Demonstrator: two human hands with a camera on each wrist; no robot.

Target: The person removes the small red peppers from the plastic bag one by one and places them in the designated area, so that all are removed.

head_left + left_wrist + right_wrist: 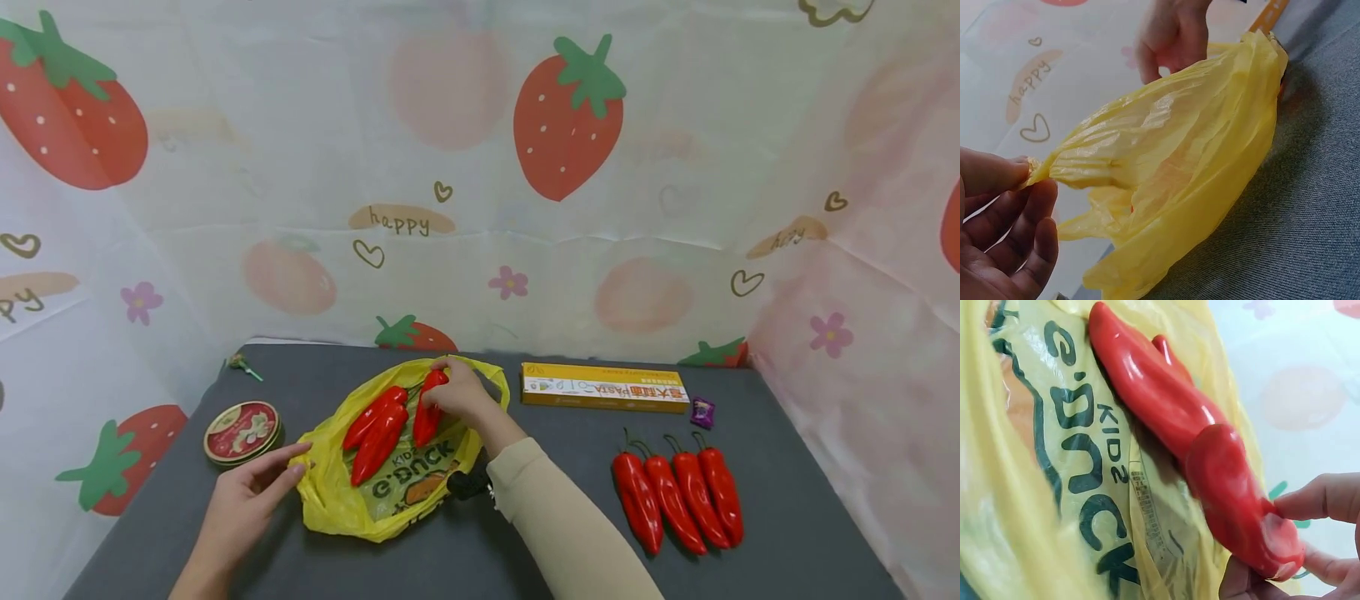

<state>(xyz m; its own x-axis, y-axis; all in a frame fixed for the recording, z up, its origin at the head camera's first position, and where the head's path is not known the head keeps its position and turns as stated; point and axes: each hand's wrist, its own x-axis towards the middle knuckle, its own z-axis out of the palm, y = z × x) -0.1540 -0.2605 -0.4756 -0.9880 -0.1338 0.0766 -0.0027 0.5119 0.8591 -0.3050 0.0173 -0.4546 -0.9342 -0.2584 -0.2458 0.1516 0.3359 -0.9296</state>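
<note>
A yellow plastic bag (324,500) lies with its mouth spread wide on the dark cloth. My left hand (243,504) pinches the bag's left rim between thumb and index finger; the left wrist view shows the rim (1040,175) pulled taut. Over the bag's far right side, my right hand (467,396) grips a glossy red chili pepper (426,421) near its stem end, its tip pointing down into the bag. Two more red chili peppers (380,447) lie inside, left of the held one. Under them shows a surface printed "KIDZ G.DUCK" (1088,456).
To the right lie several red chili peppers (678,504) in a row, stems away from me. A yellow and white pasta box (603,387) stands behind them, beside a small purple packet (702,412). A round red tin (242,432) and a small green stemmed item (243,367) are at left.
</note>
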